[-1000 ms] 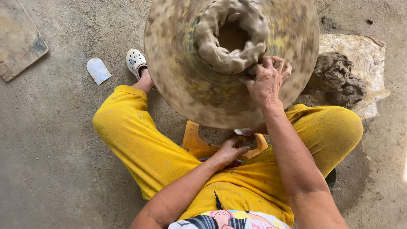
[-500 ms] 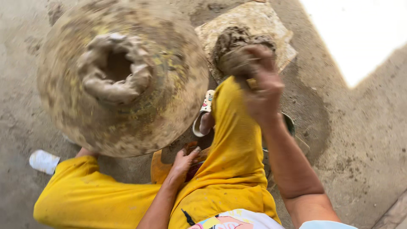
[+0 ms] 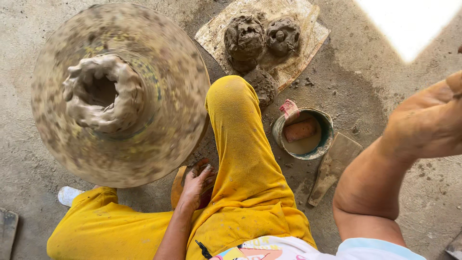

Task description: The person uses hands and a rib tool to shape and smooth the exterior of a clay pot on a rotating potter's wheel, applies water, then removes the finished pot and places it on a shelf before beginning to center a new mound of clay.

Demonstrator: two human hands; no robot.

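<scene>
Resting low between my knees, my left hand [image 3: 196, 185] lies with its fingers [image 3: 208, 169] loosely spread and holding nothing, the tips touching the orange seat [image 3: 177, 185] that shows under my legs. My right hand is out of the frame at the right edge; only the clay-smeared right forearm [image 3: 409, 144] shows, raised and bent at the elbow, so I cannot tell how those fingers stand.

Just beyond the left hand, the round wheel disc [image 3: 163, 96] sits over my left knee, mottled tan and blurred at its rim. On its middle stands the rough clay ring [image 3: 103, 91], a lumpy hollow collar with an uneven top edge, well apart from both hands.

My right leg in yellow trousers [image 3: 240, 144] stretches up the middle of the view. Beside its knee lies a clay lump [image 3: 263, 85], and past that two more clay lumps [image 3: 245, 41] rest on a pale board [image 3: 308, 33] on the concrete floor [image 3: 375, 86]. To the right of the leg stands a green bucket [image 3: 323, 144] of cloudy water with a reddish piece in it, and a flat wooden paddle [image 3: 332, 166] lies just beside the bucket.
</scene>
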